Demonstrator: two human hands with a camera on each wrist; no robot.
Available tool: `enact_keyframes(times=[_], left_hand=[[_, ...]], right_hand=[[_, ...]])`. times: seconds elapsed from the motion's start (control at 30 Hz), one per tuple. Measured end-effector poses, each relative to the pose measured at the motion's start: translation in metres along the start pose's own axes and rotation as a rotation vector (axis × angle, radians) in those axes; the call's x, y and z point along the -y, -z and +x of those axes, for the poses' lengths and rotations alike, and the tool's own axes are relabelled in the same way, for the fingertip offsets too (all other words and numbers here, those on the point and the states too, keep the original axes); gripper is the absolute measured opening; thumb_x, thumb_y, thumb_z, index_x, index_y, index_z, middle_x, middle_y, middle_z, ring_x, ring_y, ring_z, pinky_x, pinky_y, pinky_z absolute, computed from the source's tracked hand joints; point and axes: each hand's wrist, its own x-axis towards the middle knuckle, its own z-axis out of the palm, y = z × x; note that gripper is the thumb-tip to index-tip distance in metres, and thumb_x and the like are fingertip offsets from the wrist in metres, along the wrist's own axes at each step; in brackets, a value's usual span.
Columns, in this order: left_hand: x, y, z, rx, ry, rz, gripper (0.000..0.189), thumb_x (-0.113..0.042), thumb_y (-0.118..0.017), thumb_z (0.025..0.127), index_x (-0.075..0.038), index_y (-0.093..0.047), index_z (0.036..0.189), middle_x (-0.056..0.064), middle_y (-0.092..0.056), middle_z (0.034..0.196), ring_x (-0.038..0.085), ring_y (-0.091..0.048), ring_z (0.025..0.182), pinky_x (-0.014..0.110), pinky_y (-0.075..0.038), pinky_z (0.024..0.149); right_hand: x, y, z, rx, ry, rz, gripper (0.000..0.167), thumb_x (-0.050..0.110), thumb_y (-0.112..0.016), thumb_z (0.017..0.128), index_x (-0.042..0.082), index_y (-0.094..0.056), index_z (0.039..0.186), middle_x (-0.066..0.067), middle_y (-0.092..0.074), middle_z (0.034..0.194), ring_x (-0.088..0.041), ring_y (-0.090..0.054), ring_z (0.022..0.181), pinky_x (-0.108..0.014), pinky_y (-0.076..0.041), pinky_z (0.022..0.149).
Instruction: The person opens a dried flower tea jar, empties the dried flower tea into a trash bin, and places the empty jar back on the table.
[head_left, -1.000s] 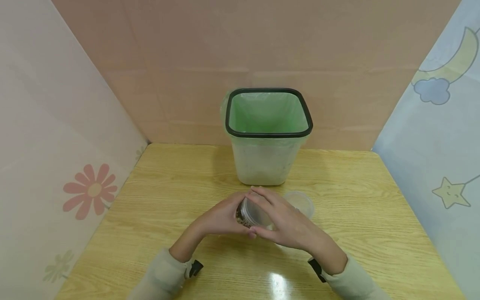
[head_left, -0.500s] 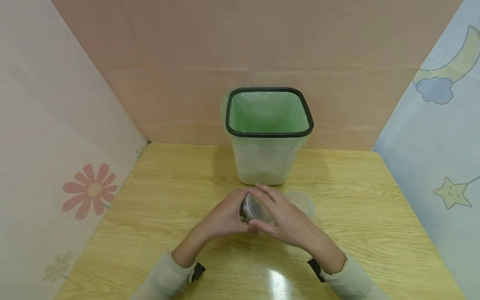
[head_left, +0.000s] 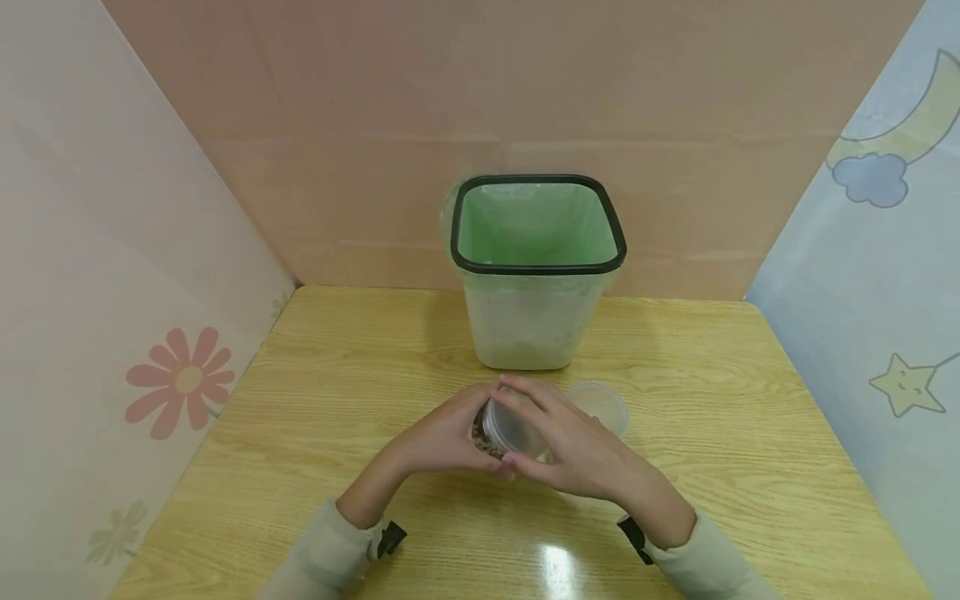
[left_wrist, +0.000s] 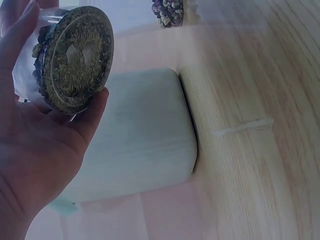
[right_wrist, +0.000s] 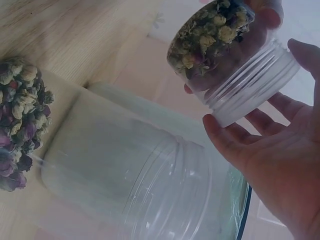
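Observation:
My left hand [head_left: 446, 435] grips a clear plastic jar [left_wrist: 75, 62] by its body. Dried flower buds [right_wrist: 215, 35] fill its lower part, and its base faces the left wrist camera. The jar is tilted, its top toward my right hand. My right hand [head_left: 581, 442] pinches the ribbed, translucent lid [right_wrist: 255, 85] at the jar's top, thumb on one side and fingers on the other. A second clear jar [right_wrist: 170, 185] with dried flowers inside stands just beyond my right hand; in the head view only its round top [head_left: 603, 407] shows. Whether it is lidded, I cannot tell.
A whitish bin [head_left: 525, 325] with a black rim and green liner stands behind the hands, near the back wall. The wooden table [head_left: 360, 350] has patterned sheets [head_left: 187, 379] along its left and right sides.
Both hands shift slightly away from me and then back with the jar between them. The grip on the jar and lid looks much the same; the second jar stays put.

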Motion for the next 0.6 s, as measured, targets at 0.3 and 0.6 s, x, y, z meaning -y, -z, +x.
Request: enact_keyframes(times=[0.3, 0.6], left_hand=[[-0.0002, 0.0037, -0.003, 0.031, 0.005, 0.025, 0.105, -0.055, -0.088, 0.071, -0.032, -0.031, 0.156, -0.01, -0.051, 0.14, 0.011, -0.055, 0.119, 0.032, -0.051, 0.096], [-0.0015, 0.0074, -0.0061, 0.01, 0.057, 0.069, 0.11, -0.058, -0.088, 0.07, -0.025, -0.031, 0.158, -0.007, -0.047, 0.148, 0.015, -0.05, 0.13, 0.042, -0.045, 0.108]], right_hand=[[0.0005, 0.0023, -0.0007, 0.007, 0.025, 0.026, 0.068, 0.034, -0.071, 0.094, 0.017, -0.042, 0.153, -0.007, -0.04, 0.156, -0.026, -0.045, 0.139, -0.049, -0.051, 0.101], [0.0002, 0.0063, -0.0019, 0.016, 0.004, -0.001, 0.072, 0.038, -0.071, 0.095, 0.017, -0.039, 0.155, -0.007, -0.036, 0.159, -0.028, -0.042, 0.142, -0.05, -0.047, 0.106]])
